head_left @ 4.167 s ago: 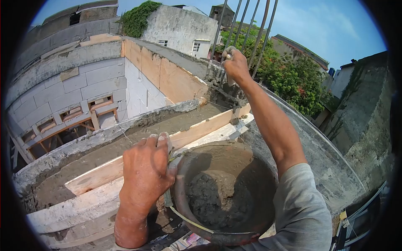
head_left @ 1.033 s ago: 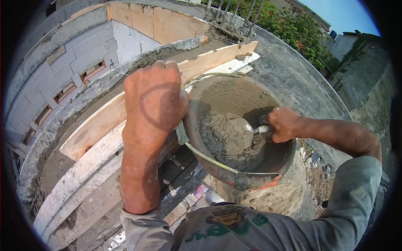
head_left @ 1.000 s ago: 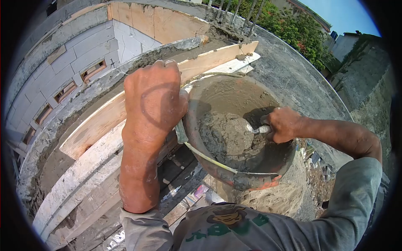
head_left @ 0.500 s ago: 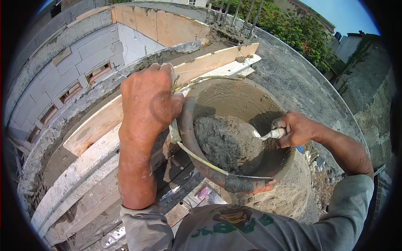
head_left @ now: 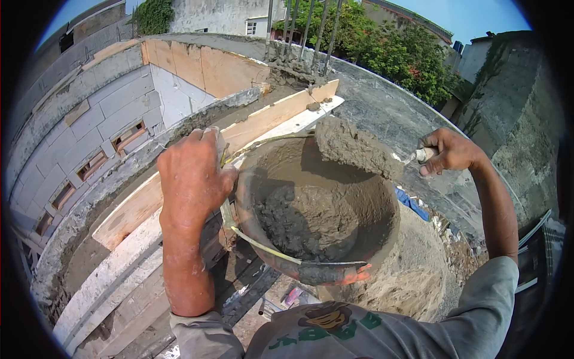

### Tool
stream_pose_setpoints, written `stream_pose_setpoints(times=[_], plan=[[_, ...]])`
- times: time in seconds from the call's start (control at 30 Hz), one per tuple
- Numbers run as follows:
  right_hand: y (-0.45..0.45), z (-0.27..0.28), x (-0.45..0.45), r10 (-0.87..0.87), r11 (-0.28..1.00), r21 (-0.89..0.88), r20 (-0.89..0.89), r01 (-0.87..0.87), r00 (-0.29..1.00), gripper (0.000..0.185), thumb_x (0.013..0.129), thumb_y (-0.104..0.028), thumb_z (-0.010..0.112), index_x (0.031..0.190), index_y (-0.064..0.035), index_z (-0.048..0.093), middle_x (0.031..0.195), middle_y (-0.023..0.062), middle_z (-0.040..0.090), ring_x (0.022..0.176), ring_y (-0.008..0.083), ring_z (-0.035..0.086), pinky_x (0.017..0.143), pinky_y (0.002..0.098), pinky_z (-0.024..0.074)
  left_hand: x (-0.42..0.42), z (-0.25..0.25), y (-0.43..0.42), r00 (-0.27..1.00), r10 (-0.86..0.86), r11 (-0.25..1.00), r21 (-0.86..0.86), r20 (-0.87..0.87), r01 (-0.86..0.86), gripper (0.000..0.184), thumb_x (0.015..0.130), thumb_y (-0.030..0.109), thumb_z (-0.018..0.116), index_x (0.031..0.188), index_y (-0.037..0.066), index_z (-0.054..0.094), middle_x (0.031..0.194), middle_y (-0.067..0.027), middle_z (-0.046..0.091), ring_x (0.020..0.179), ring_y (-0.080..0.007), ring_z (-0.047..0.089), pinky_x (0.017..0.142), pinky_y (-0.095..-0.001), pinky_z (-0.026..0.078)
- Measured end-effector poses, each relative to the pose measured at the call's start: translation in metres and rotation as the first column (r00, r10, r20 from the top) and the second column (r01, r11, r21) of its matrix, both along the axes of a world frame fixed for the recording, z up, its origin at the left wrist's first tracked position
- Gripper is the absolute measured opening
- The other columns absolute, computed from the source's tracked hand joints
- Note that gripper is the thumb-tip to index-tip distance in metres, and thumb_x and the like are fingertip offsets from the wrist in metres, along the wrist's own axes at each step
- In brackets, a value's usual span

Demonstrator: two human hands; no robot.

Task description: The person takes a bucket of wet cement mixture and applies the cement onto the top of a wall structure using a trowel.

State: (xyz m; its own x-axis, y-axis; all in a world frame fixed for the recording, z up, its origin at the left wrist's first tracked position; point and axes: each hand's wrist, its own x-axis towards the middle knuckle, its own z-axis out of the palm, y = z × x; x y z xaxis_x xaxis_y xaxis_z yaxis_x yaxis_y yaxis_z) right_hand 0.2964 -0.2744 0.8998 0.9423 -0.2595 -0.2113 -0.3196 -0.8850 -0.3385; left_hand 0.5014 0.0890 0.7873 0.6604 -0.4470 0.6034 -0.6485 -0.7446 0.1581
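Right hand (head_left: 449, 151): fingers wrapped round the pale grip of a trowel (head_left: 426, 154), held out over the far right of the bucket.
Trowel load: a thick, lumpy heap of wet mortar (head_left: 353, 146) covers most of the blade, above the rim.
Left hand (head_left: 194, 173): fingers curled tight about the bucket's handle (head_left: 263, 245), back of the hand uppermost, beside the left rim.
Handle: yellowish, caked with mortar near the hand, running to the bucket's front and back edges.
Bucket (head_left: 272, 161): between the two arms, inner wall smeared grey, orange showing at the front rim.
Bucket contents: wet grey mix (head_left: 305, 218) at the bottom, partly in shadow.
Upright plank (head_left: 287, 113): bare wood, on edge beyond the left hand and the bucket, mortar spattered near its far end.
Behind the plank: a wet mortar strip (head_left: 230, 112) between it and a rough concrete edge.
Below the bucket: pale sand (head_left: 412, 263), to the right.
Farther off: steel bars (head_left: 308, 36) standing upright, green trees (head_left: 412, 57) behind.
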Motion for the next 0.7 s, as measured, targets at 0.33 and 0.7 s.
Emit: stream_pose_setpoints(times=[0.33,0.7], plan=[[-0.045,0.104,0.095,0.039,0.7,-0.665,0.401,0.261,0.915,0.037,0.071,-0.03,0.076,0.075,0.0048,0.064,0.064,0.0117,0.059,0.059,0.0258,0.058,0.058,0.0404,0.0467,-0.004,-0.001,0.0,1.0,-0.013,1.0,-0.014,0.026,0.014,0.055,0.06,0.019,0.077,0.109,-0.002,0.064,0.09,-0.0191,0.065,0.084,-0.036,0.065,0.074,-0.0445,0.05],[-0.007,0.016,0.285,0.389,-0.071,-0.994,0.054,0.088,0.92,0.014,0.09,-0.013,0.052,0.099,-0.0085,0.062,0.089,0.0103,0.068,0.083,0.023,0.068,0.078,0.0385,0.0484,-0.004,0.002,-0.003,1.0,0.024,0.999,-0.043,-0.006,-0.024,0.053,0.061,0.02,0.079,0.108,-0.001,0.065,0.089,-0.0172,0.064,0.084,-0.034,0.065,0.072,-0.0429,0.05]])
